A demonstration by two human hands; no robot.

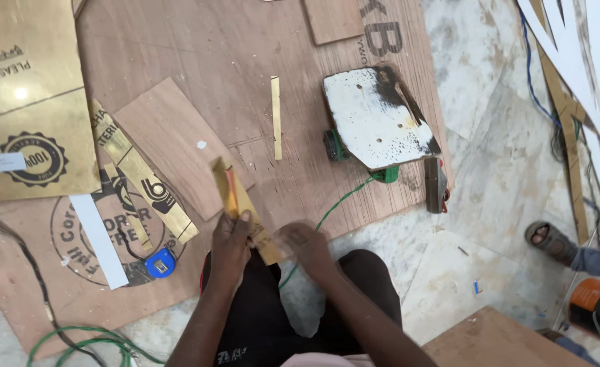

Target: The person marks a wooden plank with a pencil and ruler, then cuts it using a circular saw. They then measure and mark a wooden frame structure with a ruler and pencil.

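Plywood-strewn floor (198,41), two hands: left grip (230,234) closed on one gold strip (235,197), right grip (300,239) blurred, state unclear.

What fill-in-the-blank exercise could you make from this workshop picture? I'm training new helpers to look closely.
1. The left hand grips a narrow ____-coloured strip.
2. The blue tape measure lies on a sheet of ____.
3. The cable running from the upturned power tool is ____.
4. The right hand is blurred, so its grip ____ be judged.

Missing words: gold; plywood; green; cannot
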